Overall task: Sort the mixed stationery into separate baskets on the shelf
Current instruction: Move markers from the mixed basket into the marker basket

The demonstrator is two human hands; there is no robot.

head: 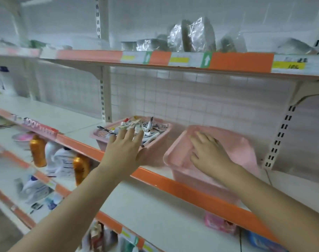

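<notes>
On the white middle shelf (pixel 64 120), behind its orange edge strip (pixel 191 191), two pink plastic baskets side by side, a narrow gap between them. In the left basket (pixel 100 140), slotted at its near-left corner, a heaped jumble of stationery (pixel 149 127): pens and markers, mostly white and grey with dark caps, lying crosswise, a few sticking up above the rim; single kinds too blurred to tell. Beside it the right basket (pixel 180 177), smooth-walled and pale pink, its bottom showing around a hand. Over the near edge of the stationery basket, the left hand (pixel 124 148), palm down, fingers straight and spread, tips above the pile, gripping nothing; contact with the pens unclear. Inside the other basket, the right hand (pixel 208 151), flat, fingers stretched out and loose, holding nothing. Both forearms bare, reaching in from below. On the shelf above, bundles wrapped in clear plastic (pixel 191 37) over a strip of price labels (pixel 177 60). On the shelf below, two orange bottles (pixel 37 150) with white bottles (pixel 54 151) between them, and further right a pink packet (pixel 218 224). Behind the baskets, a white wire grid (pixel 191 99).
</notes>
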